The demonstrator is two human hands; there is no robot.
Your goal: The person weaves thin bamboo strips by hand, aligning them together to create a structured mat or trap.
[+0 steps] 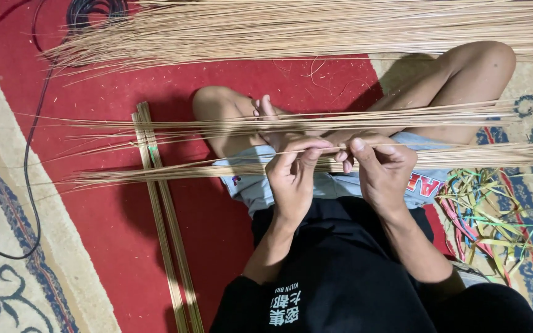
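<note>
Over lap, left hand (292,179), right hand (382,172) pinching thin stick (229,155)

1. The thin sticks (316,28) piled on the floor are pale straw-tan.
2. The carpet (112,203) is deep red, with a cream border bearing dark blue scrollwork.
3. The long slats (168,234) are yellowish tan, one with a green mark.
4. The plastic strips (488,216) are green, yellow, blue and red.
5. The shirt (340,265) is black with white print.
6. The shorts (334,185) are light grey-blue with red lettering.
7. The cable (29,160) is black.
</note>
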